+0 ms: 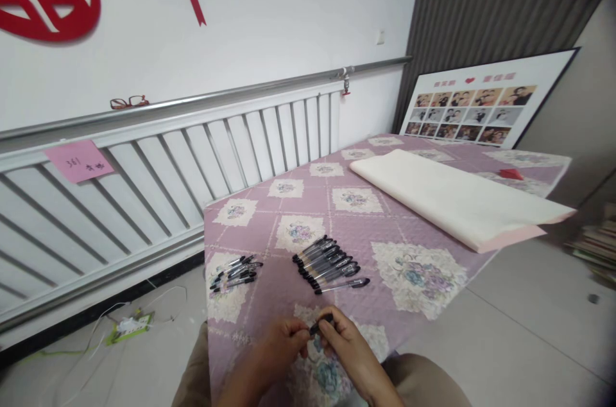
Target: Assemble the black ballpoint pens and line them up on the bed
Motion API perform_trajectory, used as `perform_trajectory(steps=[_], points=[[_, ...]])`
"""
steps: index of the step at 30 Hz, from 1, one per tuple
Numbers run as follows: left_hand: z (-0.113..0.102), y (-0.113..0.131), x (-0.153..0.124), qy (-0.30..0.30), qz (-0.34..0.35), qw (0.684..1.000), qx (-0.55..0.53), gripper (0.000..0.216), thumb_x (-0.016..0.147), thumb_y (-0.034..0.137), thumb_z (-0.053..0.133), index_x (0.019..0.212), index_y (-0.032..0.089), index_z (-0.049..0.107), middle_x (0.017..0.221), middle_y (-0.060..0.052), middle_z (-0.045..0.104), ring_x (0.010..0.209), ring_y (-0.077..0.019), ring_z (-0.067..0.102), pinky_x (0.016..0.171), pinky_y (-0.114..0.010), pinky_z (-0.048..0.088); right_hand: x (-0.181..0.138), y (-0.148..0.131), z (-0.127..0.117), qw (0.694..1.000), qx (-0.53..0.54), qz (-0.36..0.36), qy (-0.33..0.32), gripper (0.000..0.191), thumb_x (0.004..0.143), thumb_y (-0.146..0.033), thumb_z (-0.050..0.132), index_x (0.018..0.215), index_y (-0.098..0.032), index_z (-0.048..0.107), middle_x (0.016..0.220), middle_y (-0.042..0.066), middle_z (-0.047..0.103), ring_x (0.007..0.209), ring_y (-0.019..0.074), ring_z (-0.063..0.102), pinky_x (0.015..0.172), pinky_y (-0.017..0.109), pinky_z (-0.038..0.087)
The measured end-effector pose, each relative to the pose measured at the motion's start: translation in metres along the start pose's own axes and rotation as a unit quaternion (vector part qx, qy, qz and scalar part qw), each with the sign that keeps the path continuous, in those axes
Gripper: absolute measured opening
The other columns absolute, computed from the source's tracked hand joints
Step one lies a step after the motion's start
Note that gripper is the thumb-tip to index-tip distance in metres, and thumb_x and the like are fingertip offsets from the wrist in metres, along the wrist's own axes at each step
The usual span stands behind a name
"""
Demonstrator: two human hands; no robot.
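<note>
Both hands meet at the near edge of a purple flowered cloth (289,278) on a table. My left hand (283,343) and my right hand (344,343) pinch a black pen (320,325) between their fingertips, one at each end. Just beyond them lies a neat row of several black pens (330,262), laid side by side. A smaller loose bunch of black pens (235,272) sits to the left near the cloth's edge.
A long white and pink folded sheet (457,198) lies across the far right of the table, with a small red item (511,173) past it. A white radiator (158,182) lines the wall at left. A photo board (481,102) leans at the back. Books (599,246) are stacked on the floor at right.
</note>
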State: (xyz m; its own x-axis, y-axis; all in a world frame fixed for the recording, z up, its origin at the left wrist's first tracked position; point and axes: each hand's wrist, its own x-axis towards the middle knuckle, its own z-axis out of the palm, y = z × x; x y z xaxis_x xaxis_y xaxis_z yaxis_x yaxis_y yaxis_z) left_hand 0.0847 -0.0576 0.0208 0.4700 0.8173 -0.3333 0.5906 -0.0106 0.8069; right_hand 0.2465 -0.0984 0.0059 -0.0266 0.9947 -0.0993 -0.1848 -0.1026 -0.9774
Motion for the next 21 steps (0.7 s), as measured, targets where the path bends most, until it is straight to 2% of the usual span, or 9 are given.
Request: perform_trajectory(steps=[4, 7, 10, 14, 17, 21], points=[[-0.001, -0.004, -0.003, 0.066, 0.068, 0.993, 0.064, 0.022, 0.082, 0.025, 0.045, 0.084, 0.019, 0.066, 0.078, 0.0, 0.064, 0.075, -0.0168, 0.055, 0.07, -0.027, 0.041, 0.004, 0.004, 0.001, 0.999, 0.026, 0.015, 0.044, 0.033, 0.074, -0.052, 0.061, 0.088, -0.022, 0.056, 0.058, -0.007, 0.048, 0.053, 0.0113, 0.047, 0.045, 0.019, 0.034], [-0.004, -0.005, -0.006, 0.096, 0.095, 0.982, 0.133, 0.022, 0.084, 0.028, 0.046, 0.091, 0.022, 0.066, 0.089, -0.004, 0.066, 0.084, -0.0201, 0.056, 0.077, -0.03, 0.04, 0.008, 0.009, 0.003, 0.998, 0.007, 0.024, 0.05, 0.033, 0.076, -0.054, 0.058, 0.074, -0.022, 0.052, 0.051, -0.008, 0.046, 0.044, 0.0091, 0.041, 0.04, 0.019, 0.028], [-0.005, -0.003, -0.009, 0.105, 0.097, 0.976, 0.167, 0.022, 0.085, 0.028, 0.046, 0.091, 0.022, 0.066, 0.09, -0.005, 0.066, 0.085, -0.0215, 0.057, 0.076, -0.032, 0.04, 0.01, 0.013, 0.005, 0.998, -0.005, 0.024, 0.05, 0.034, 0.077, -0.052, 0.057, 0.066, -0.022, 0.049, 0.046, -0.01, 0.039, 0.038, 0.0069, 0.032, 0.039, 0.019, 0.023], [-0.004, 0.002, -0.011, 0.087, 0.089, 0.985, 0.121, 0.022, 0.085, 0.027, 0.045, 0.086, 0.022, 0.066, 0.085, -0.002, 0.066, 0.08, -0.0191, 0.057, 0.074, -0.03, 0.04, 0.008, 0.014, 0.005, 0.998, 0.013, 0.022, 0.049, 0.03, 0.078, -0.051, 0.057, 0.072, -0.022, 0.051, 0.049, -0.011, 0.037, 0.041, 0.0071, 0.031, 0.04, 0.019, 0.025], [-0.004, 0.001, -0.009, 0.063, 0.064, 0.994, 0.07, 0.022, 0.082, 0.024, 0.044, 0.076, 0.019, 0.064, 0.071, 0.001, 0.062, 0.071, -0.016, 0.055, 0.068, -0.027, 0.039, 0.004, 0.011, 0.001, 0.999, 0.014, 0.019, 0.029, 0.028, 0.079, -0.049, 0.057, 0.076, -0.022, 0.053, 0.053, -0.01, 0.039, 0.045, 0.008, 0.036, 0.044, 0.02, 0.03], [-0.008, -0.005, -0.005, 0.022, 0.042, 0.997, 0.065, 0.023, 0.079, 0.021, 0.042, 0.069, 0.017, 0.062, 0.063, 0.003, 0.057, 0.065, -0.0139, 0.052, 0.064, -0.025, 0.038, 0.001, 0.011, -0.003, 1.0, -0.006, 0.008, -0.002, 0.023, 0.081, -0.044, 0.056, 0.086, -0.022, 0.057, 0.061, -0.007, 0.046, 0.056, 0.0103, 0.045, 0.051, 0.021, 0.036]])
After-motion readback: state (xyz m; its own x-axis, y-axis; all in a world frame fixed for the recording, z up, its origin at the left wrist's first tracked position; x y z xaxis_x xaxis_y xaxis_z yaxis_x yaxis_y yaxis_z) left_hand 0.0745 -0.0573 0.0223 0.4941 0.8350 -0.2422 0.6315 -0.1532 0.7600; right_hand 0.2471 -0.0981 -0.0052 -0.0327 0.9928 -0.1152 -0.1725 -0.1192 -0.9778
